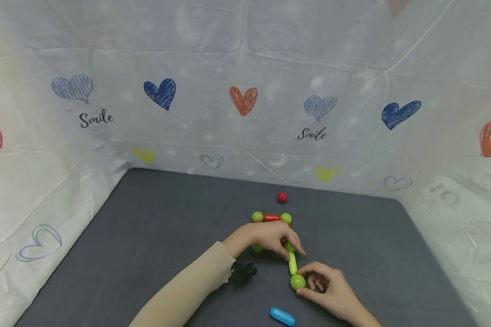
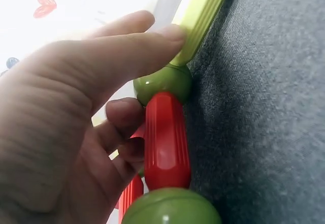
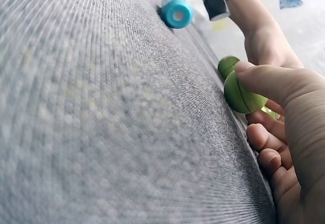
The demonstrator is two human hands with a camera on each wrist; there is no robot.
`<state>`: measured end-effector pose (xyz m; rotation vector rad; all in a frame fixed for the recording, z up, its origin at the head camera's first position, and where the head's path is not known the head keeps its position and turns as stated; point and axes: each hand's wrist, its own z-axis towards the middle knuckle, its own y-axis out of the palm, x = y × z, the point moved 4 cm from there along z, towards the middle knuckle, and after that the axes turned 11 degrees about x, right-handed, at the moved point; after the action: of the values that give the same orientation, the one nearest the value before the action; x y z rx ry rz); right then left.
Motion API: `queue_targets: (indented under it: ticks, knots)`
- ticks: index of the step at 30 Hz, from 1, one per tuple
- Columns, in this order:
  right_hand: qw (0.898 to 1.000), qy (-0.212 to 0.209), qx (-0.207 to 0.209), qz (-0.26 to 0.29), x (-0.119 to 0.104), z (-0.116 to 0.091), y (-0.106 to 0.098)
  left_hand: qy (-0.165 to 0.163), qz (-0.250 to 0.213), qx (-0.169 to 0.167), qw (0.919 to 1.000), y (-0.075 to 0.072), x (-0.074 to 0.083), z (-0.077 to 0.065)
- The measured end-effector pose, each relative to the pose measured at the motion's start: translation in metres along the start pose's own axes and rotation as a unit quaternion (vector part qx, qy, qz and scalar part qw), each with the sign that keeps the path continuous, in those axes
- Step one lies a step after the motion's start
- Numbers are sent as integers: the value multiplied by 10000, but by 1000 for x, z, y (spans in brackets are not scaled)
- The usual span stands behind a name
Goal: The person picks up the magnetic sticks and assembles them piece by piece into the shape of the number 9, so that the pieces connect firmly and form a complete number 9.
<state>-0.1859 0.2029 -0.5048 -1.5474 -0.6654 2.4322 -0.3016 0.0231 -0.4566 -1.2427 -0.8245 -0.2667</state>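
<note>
Several green balls (image 1: 257,217) and red rods (image 1: 272,218) are joined into a frame, partly hidden beneath my left hand (image 1: 272,235). From the frame's near right corner ball (image 2: 163,84) a yellow-green rod (image 1: 292,263) extends toward me. My left thumb and forefinger pinch this rod near its corner end, the thumb lying along it in the left wrist view. At the rod's near end sits another green ball (image 1: 297,282), which my right hand (image 1: 327,286) pinches between thumb and forefinger. The right hand's other fingers are curled beside the ball.
A blue rod (image 1: 283,316) lies near the front of the grey tabletop (image 1: 167,227). Beyond the frame rests a loose red ball (image 1: 282,197). A black device (image 1: 245,271) is at my left wrist. Heart-printed cloth (image 1: 243,136) hangs around the table.
</note>
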Motion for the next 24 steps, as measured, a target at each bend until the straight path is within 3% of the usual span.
queue_targets:
  ticks: [5, 12, 17, 24]
  knots:
    - [10000, -19, -6, -55, 0, 1, 0, -19, -14, -275, 9996, -1, 2, 8]
    - [10000, 18, 51, -2, -1, 1, 0, 105, 719, -557, 9958, 0, 10, 14]
    - [9999, -20, 65, 88, -4, 1, 1, 5, 979, -521, 9938, 2, 13, 15]
    - [10000, -14, 80, 42, -4, 0, 1, -52, 858, -334, 9957, 2, 10, 8]
